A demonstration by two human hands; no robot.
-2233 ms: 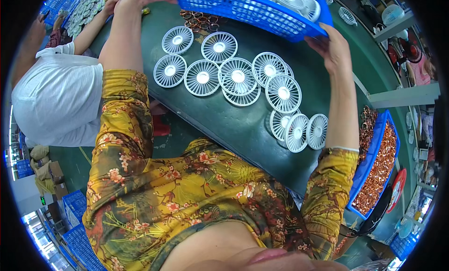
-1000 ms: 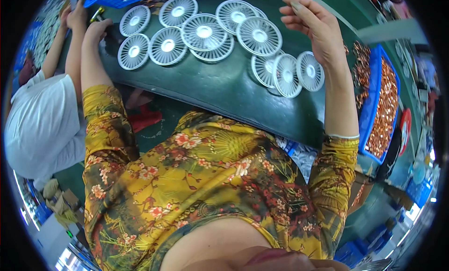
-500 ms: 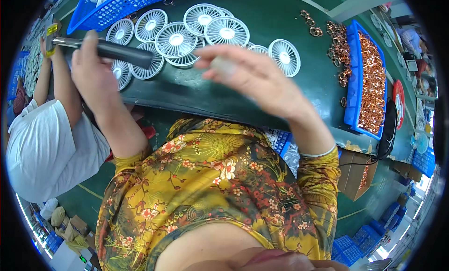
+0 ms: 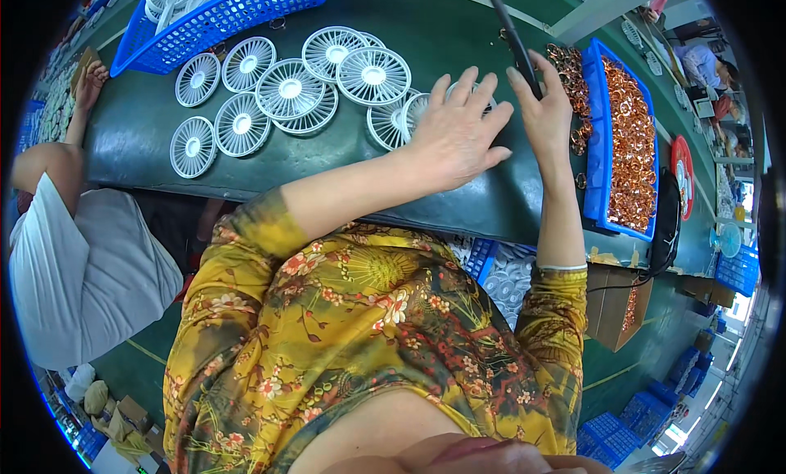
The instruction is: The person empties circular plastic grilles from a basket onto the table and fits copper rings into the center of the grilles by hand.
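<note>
My left hand point(image 4: 463, 138) lies palm down with fingers spread over a white round spoked grille point(image 4: 413, 112), covering part of it. Whether it presses on the grille or hovers I cannot tell. To its right, my right hand point(image 4: 547, 110) is closed around the dark handle of a hammer point(image 4: 514, 38). The handle tilts up and away to the top edge, and the head is out of view. Several more white grilles point(image 4: 289, 89) lie on the green table point(image 4: 327, 159) to the left, some overlapping.
A blue bin point(image 4: 596, 138) of copper-coloured rings point(image 4: 630, 146) stands at the right, with loose rings point(image 4: 569, 81) beside it. At the far left is a blue basket point(image 4: 221, 28) of white parts. A co-worker's hand point(image 4: 92, 81) rests near the table's left end.
The hammer has passed from my left hand to my right and moved from far left to right. My left hand has crossed rightward onto a grille. The grilles at the right now lie closer in.
</note>
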